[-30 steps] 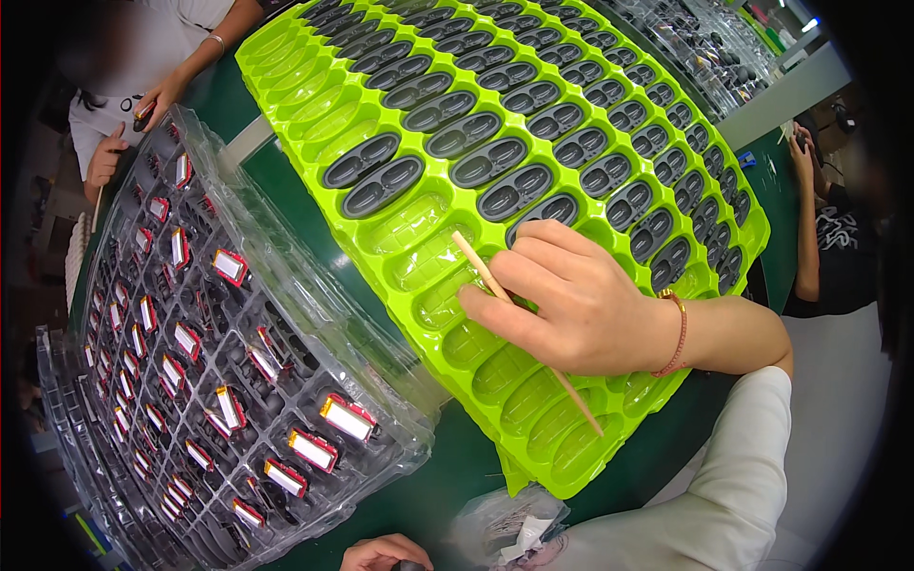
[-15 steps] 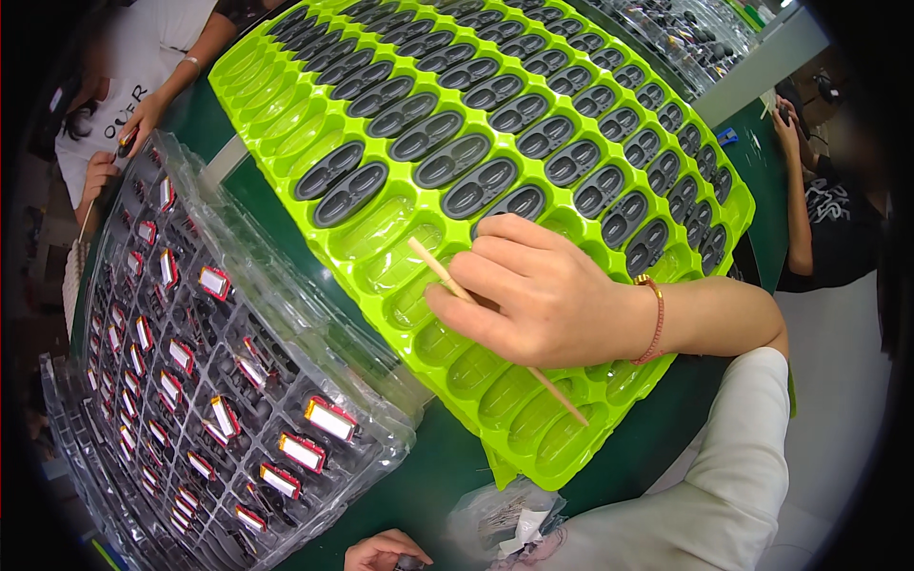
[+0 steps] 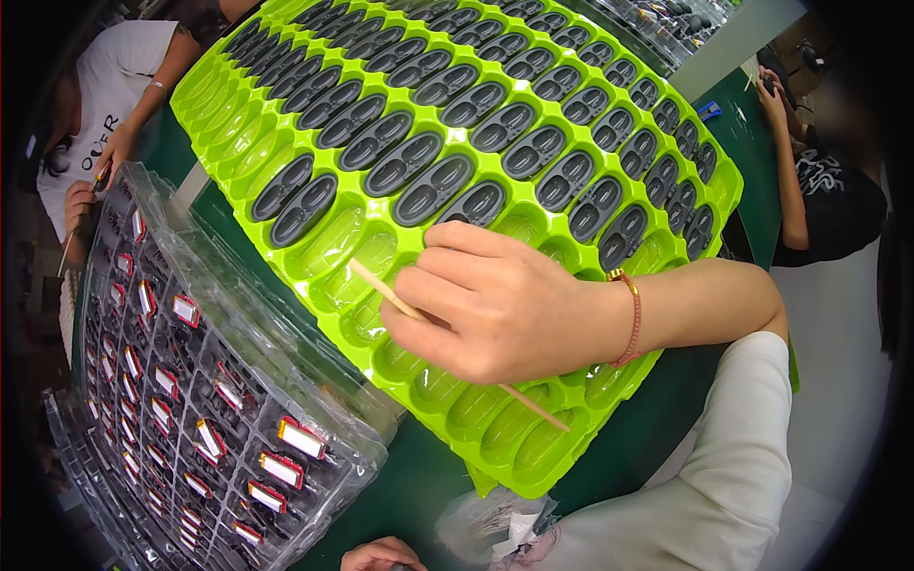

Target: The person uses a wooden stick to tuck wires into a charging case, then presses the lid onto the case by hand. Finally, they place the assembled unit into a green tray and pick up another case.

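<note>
Slotted tray (image 3: 433,385) on table (image 3: 419,476), oval parts (image 3: 433,190) in most far slots, stick (image 3: 386,289) in right hand (image 3: 505,309) over near half, second tray (image 3: 367,447) left, left hand (image 3: 381,553) and plastic bag (image 3: 476,525) nearer.

This was an assembly workshop: co-workers (image 3: 116,81) handled small parts (image 3: 101,181) beyond the right hand (image 3: 505,309); a parts tray (image 3: 329,244) lay beneath it.

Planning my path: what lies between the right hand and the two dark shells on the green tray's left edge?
Head view: shell-free green pockets, one crossed by the upper end of the wooden stick.
</note>
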A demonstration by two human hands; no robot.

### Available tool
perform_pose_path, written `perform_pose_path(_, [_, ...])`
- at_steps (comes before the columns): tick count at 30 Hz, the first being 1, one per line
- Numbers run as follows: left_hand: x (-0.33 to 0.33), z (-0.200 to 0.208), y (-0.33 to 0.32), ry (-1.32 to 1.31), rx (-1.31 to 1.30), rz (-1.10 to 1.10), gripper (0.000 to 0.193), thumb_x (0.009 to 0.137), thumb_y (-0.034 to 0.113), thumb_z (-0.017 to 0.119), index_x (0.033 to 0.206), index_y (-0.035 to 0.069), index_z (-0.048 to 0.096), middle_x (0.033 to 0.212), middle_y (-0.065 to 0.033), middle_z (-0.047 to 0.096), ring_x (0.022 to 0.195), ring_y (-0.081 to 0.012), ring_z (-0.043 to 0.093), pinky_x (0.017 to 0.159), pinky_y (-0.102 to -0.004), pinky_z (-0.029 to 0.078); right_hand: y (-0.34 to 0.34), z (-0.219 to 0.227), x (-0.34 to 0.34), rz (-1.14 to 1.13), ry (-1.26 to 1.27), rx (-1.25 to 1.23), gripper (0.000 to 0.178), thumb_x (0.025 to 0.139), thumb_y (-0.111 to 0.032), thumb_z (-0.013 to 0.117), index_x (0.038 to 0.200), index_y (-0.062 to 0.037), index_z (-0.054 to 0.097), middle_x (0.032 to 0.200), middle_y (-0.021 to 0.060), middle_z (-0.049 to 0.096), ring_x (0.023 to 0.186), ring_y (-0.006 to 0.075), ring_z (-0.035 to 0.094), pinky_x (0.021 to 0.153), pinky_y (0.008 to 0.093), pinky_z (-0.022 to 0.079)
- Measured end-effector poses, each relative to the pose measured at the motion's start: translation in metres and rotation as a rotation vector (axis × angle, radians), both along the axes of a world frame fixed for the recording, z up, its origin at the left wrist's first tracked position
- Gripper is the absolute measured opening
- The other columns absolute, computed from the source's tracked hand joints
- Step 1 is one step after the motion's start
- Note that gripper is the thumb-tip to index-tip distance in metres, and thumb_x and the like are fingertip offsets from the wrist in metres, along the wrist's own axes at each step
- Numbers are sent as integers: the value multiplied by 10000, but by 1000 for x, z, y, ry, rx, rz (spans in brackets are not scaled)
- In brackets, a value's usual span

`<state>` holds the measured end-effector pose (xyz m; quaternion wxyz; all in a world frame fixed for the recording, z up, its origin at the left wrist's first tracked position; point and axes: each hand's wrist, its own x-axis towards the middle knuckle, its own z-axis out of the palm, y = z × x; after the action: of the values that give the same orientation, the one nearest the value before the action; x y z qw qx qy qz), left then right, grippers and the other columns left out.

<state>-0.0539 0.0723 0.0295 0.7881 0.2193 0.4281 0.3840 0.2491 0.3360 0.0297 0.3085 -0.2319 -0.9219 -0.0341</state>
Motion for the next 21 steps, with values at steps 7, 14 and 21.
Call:
perform_pose_path(7, [8, 3, 6, 19, -14, 15, 512, 687, 267, 863, 995, -72, 635, 882, -195, 625, 730, -239, 573, 642, -322, 418, -3, 1, 0, -10, -11, 5, 196, 648, -90, 637, 818, 5, 611, 749, 52, 511, 694, 201, 536, 735, 340, 492])
perform_pose_path(14, [15, 7, 8, 84, 12, 49, 539, 680, 332, 864, 952, -71, 632, 816, -178, 621, 685, -225, 547, 615, -322, 405, -6, -3, -4, -18, 9, 19, 189, 595, -108, 615, 748, 0, 585, 709, 38, 468, 661, 186, 509, 655, 310, 458])
perform_pose_path(21, [16, 3, 5, 108, 25, 67, 554, 669, 393, 861, 887, -57, 624, 729, -162, 598, 618, -221, 529, 560, -319, 386, -7, -4, -6, -50, 45, 92, 144, 576, -125, 602, 665, -17, 565, 651, 12, 433, 621, 165, 481, 581, 280, 386])
